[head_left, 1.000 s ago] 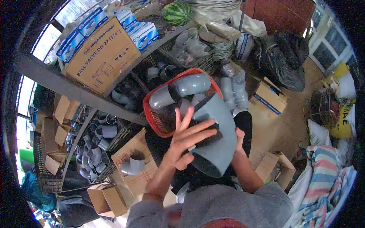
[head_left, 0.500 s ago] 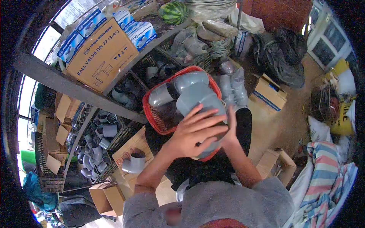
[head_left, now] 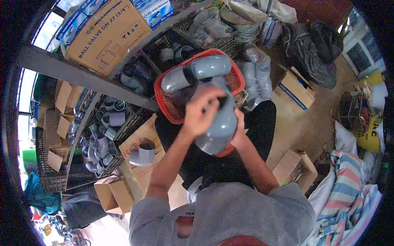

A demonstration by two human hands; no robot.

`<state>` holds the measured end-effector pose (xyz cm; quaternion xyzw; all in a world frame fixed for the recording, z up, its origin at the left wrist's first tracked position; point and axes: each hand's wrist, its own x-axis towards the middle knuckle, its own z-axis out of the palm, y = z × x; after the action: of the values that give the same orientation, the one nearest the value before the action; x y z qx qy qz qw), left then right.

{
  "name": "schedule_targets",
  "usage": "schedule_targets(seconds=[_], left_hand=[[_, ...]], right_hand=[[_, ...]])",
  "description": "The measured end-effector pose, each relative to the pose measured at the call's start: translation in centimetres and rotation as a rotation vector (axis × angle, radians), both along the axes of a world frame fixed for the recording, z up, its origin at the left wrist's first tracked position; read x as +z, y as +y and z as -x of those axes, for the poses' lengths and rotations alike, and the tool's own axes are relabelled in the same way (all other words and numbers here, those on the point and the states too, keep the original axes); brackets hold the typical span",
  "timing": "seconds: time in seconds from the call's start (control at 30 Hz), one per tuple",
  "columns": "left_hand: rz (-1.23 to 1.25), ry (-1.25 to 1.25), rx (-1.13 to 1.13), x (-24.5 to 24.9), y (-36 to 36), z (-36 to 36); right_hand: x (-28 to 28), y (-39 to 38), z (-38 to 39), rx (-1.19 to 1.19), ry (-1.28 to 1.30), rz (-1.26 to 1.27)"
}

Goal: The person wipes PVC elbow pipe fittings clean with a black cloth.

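Observation:
A large grey plastic pipe elbow (head_left: 219,127) is tilted above my lap, its dark open end turned up toward the basket. My right hand (head_left: 239,129) grips its right side, with the fingers partly hidden behind it. My left hand (head_left: 203,110) is by the elbow's upper left edge, fingers bent and blurred by motion; whether it holds anything I cannot make out. Just beyond, a red plastic basket (head_left: 163,104) contains further grey elbows, one at the left (head_left: 176,80) and one at the back (head_left: 211,67).
A grey tee fitting (head_left: 143,155) rests on cardboard to the left. Crates of grey fittings (head_left: 117,119) fill the rack, whose metal beam (head_left: 86,80) runs close by. Open cardboard boxes (head_left: 297,88) stand on the floor, with striped fabric (head_left: 344,188) at the right.
The elbow has turned, so its open end now shows at the top. My left hand has come off its broad side and moved up and left. The view has shifted slightly.

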<state>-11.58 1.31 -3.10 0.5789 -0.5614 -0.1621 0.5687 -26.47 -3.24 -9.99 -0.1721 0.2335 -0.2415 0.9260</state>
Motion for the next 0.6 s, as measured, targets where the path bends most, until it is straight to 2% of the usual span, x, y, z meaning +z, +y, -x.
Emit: schedule_targets(seconds=[0.03, 0.07, 0.1, 0.17, 0.2, 0.27, 0.3, 0.33, 0.4, 0.43, 0.47, 0.53, 0.6], left_hand=[[0.028, -0.235, -0.124, 0.8, 0.9, 1.3], [0.053, -0.467, -0.247, 1.3, 1.8, 2.3], [0.057, -0.467, -0.244, 1.4, 2.3, 2.5], [0.046, -0.718, -0.517, 1.4, 2.7, 2.8], [0.047, -0.713, -0.511, 1.6, 2.2, 2.1], [0.125, -0.59, -0.445, 2.1, 0.4, -1.0], [0.105, -0.51, -0.304, 1.7, -0.7, -2.3], [0.086, -0.431, -0.162, 1.4, -1.9, -3.5], [-0.134, -0.104, -0.026, 1.3, -3.1, -4.4], [-0.303, -0.015, -0.008, 1.2, -3.1, -4.3], [-0.3, -0.017, -0.007, 0.9, -2.9, -3.5], [-0.037, -0.072, 0.003, -0.3, -1.7, -0.7], [0.017, -0.364, -0.136, -0.1, 0.4, 1.8]], right_hand=[[-1.0, -0.5, -0.7, -0.104, -0.071, -0.016], [-1.3, -0.5, -0.3, -0.104, -0.067, -0.019], [-1.5, -1.1, 0.3, -0.057, -0.051, -0.08], [-1.5, -2.2, 1.5, 0.046, 0.084, -0.172], [0.5, -1.8, 1.4, 0.051, 0.09, -0.171], [3.9, -0.1, 1.5, -0.018, 0.133, 0.345], [1.6, -0.9, 1.0, -0.018, 0.17, 0.354], [0.7, -1.4, 0.6, -0.014, 0.169, 0.356], [-0.6, -1.0, 0.5, 0.148, 0.101, 0.079], [-0.9, -1.2, 0.2, 0.152, 0.102, 0.038], [-0.7, -1.2, 0.0, 0.152, 0.101, 0.041], [0.3, -1.3, -0.3, -0.009, 0.056, -0.004], [0.7, -1.5, -0.2, -0.08, 0.015, -0.084]])
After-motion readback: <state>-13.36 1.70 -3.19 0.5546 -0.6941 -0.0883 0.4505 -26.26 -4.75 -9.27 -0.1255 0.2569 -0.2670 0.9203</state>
